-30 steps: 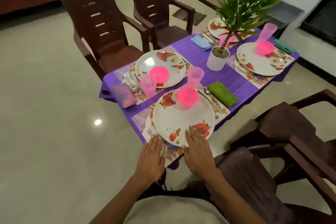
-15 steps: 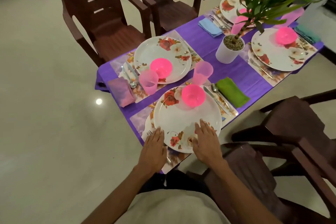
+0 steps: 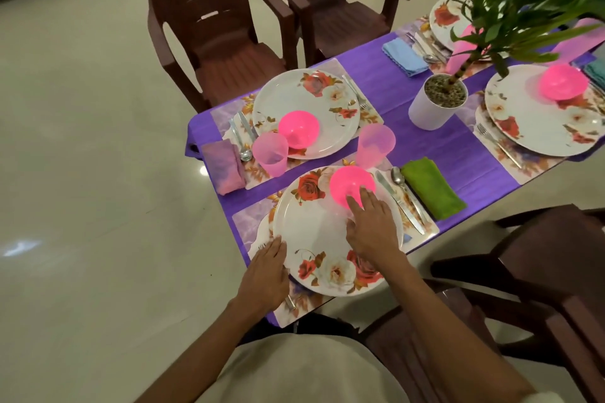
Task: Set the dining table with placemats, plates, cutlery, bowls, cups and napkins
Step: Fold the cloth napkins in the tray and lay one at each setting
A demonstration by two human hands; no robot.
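Head view: hands (image 3: 373,226) flat, seemingly touching plate (image 3: 314,232).

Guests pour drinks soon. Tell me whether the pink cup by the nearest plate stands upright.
Upright. The pink cup stands on its base behind the nearest plate, its open rim facing up.

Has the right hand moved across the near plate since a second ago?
Yes. The right hand went from the near plate's front rim up to the pink bowl, fingertips now touching it.

The person wears a pale beige top, with both forearms bare down to each hand.
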